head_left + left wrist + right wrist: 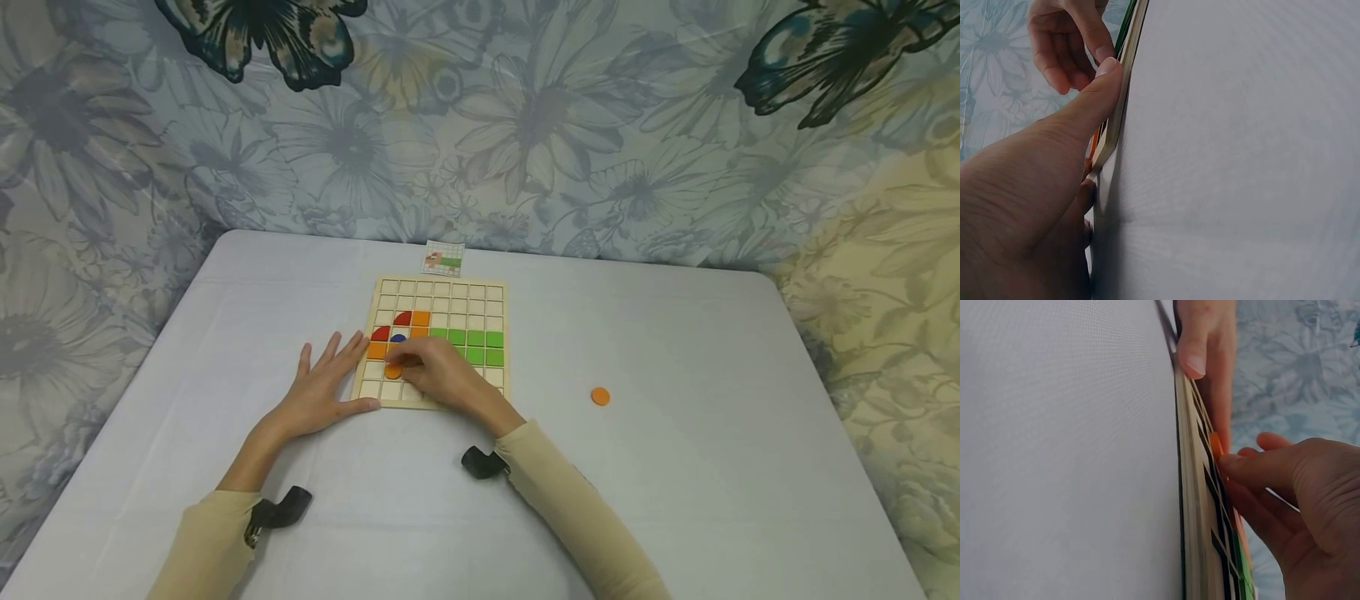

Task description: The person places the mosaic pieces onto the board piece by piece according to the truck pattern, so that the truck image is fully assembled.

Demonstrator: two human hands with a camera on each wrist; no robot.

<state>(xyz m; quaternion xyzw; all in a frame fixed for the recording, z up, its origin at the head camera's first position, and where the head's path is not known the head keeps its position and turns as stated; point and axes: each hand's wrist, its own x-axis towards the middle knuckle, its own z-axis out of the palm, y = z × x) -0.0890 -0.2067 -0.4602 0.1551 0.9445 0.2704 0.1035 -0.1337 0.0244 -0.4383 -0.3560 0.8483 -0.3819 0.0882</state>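
A wooden grid board [431, 400] with coloured flat pieces lies on the white table. My left hand [318, 398] is spread at its left side, fingers straight, with the thumb on the board's near left corner; in the left wrist view the thumb [1094, 100] lies along the board's edge. Over the board's lower left part, my right hand [438, 371] pinches an orange rounded piece [393, 372] between thumb and fingers. In the right wrist view this orange piece [1215, 445] stands up at the thumb tip. The right hand hides some of the squares.
Red quarter-round pieces [402, 318], orange squares [421, 318], a blue piece [398, 338] and several green squares [476, 337] sit in the grid. A small pattern card [443, 258] lies behind the board. An orange disc [600, 396] lies on the table [712, 467] to the right.
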